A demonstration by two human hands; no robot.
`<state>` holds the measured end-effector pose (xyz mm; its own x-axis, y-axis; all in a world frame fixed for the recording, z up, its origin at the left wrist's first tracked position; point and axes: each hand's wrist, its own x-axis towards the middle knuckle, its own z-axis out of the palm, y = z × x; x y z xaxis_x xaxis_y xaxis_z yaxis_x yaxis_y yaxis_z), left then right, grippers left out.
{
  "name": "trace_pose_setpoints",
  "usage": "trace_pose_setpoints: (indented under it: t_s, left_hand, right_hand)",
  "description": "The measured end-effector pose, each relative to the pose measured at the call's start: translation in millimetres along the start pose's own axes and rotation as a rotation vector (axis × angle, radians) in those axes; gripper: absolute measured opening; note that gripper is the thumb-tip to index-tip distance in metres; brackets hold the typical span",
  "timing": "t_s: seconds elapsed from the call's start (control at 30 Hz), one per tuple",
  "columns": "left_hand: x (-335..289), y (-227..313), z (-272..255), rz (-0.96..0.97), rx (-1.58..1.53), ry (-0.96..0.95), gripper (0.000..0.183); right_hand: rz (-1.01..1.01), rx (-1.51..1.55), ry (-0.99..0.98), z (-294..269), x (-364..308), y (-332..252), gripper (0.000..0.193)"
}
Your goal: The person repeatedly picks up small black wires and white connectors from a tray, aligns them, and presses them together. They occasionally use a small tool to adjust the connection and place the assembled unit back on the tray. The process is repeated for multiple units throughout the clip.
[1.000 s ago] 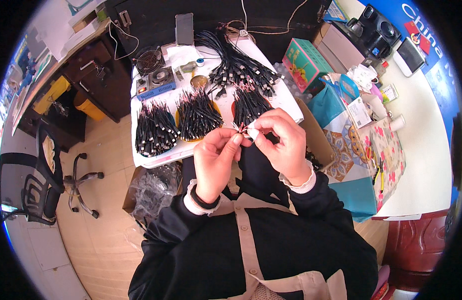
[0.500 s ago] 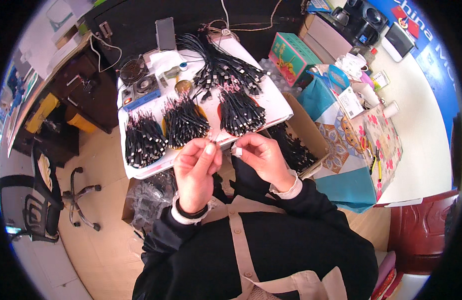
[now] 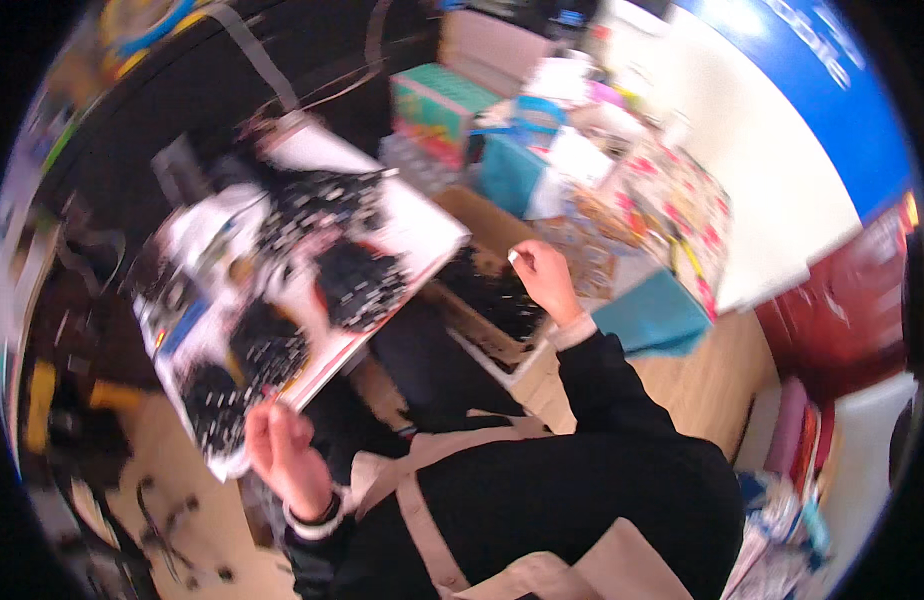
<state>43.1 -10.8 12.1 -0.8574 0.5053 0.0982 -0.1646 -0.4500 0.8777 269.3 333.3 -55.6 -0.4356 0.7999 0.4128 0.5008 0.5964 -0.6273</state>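
Note:
My left hand (image 3: 285, 455) is at the front edge of the white table (image 3: 327, 365), beside a bundle of black cables (image 3: 214, 405). Its fingers are curled but smeared by motion, and what they hold, if anything, is lost in the blur. My right hand (image 3: 547, 283) hovers over the inner side of an open cardboard box (image 3: 492, 215) that has black cables (image 3: 490, 300) inside. Its thumb and fingers are pinched together, with a small white patch at the thumb tip. More black cable bundles (image 3: 357, 285) with pale connector ends lie on the table.
A blue tool (image 3: 185, 328) lies at the table's left. Beyond the cardboard box are a teal bag (image 3: 662, 320), a flowered cloth (image 3: 682, 195) and a green printed carton (image 3: 432, 110). A dark red chair (image 3: 842, 320) stands at far right.
My hands have come apart: the right one has moved over toward the cardboard box, the left toward the table's front-left corner. The whole view has turned to the right and blurred.

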Motion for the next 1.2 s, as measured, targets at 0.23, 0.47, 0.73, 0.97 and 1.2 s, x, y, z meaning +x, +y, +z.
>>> trace_pose_setpoints:
  t_s: [0.23, 0.47, 0.73, 0.97, 1.2]
  left_hand:
    - [-3, -12, 28, -0.125, 0.063, -0.115, 0.007]
    - [-6, -13, 48, -0.263, -0.018, -0.132, 0.01]
    - [-9, 11, 52, -0.251, -0.074, -0.152, 0.012]
    - [-10, 11, 46, -0.263, -0.145, -0.186, 0.011]
    - [-20, 23, 29, -0.145, -0.104, -0.132, 0.007]
  right_hand:
    - [0.435, -1.019, 0.34, -167, 11, 163, 0.087]
    - [0.544, -0.983, -0.329, -240, 5, 272, 0.091]
    - [0.266, 0.191, 0.219, -255, -50, 259, 0.035]
    - [0.297, 0.768, -0.352, -137, -77, 5, 0.053]
    - [0.051, 0.923, -1.365, -24, -77, -179, 0.079]
